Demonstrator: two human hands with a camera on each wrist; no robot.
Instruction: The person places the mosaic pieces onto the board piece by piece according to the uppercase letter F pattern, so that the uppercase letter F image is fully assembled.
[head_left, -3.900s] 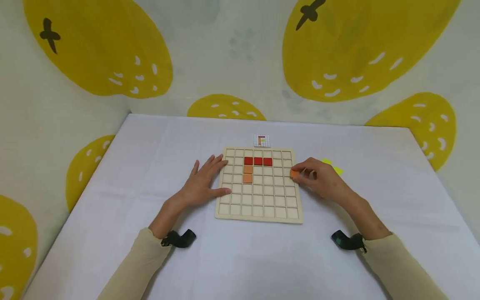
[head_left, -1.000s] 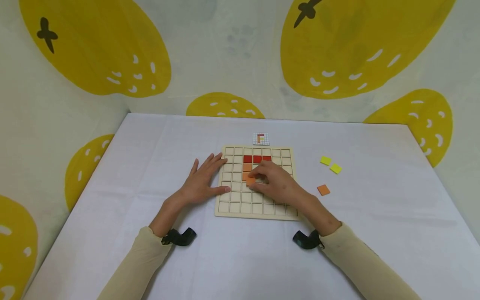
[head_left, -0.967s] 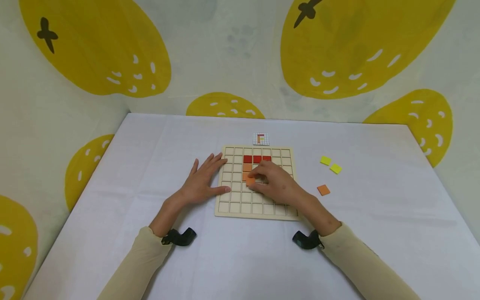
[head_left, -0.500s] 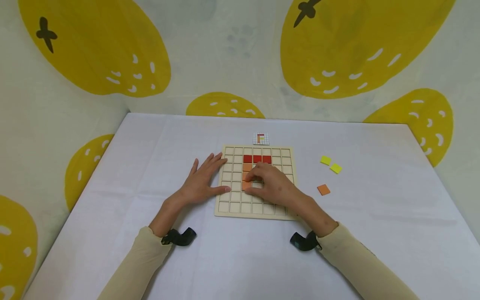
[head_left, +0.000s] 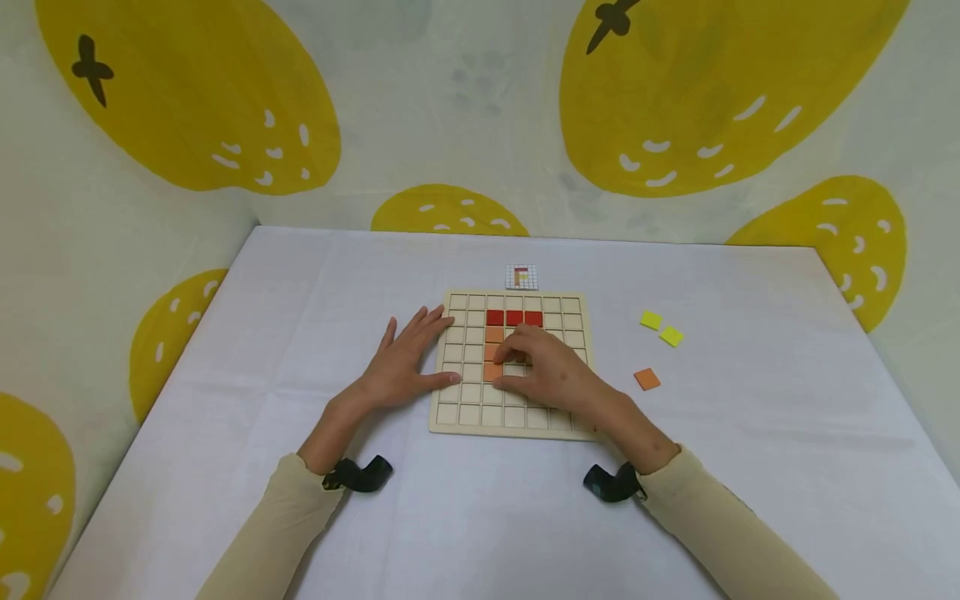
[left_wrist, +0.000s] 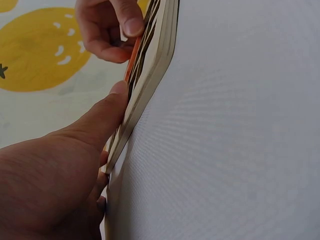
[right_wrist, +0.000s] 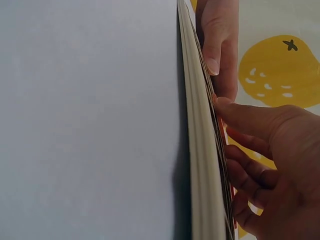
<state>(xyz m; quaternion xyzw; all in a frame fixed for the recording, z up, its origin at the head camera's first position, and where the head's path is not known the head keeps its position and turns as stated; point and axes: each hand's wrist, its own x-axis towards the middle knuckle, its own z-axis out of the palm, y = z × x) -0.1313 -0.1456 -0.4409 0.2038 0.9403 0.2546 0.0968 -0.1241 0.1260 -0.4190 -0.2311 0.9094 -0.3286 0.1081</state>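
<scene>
with my right hand (head_left: 550,367) i am pinching an orange tile (head_left: 492,372) by opposite edges, thumb and index finger, as it is lying in the wooden board's (head_left: 492,414) third column, just below two seated orange tiles (head_left: 494,335). i am judging it light, stiff and slightly slick, its edges giving the surest hold. my left hand (head_left: 405,367) is resting spread on the board's left rim; a loose orange tile (head_left: 647,379) is lying well apart, rightward.
</scene>
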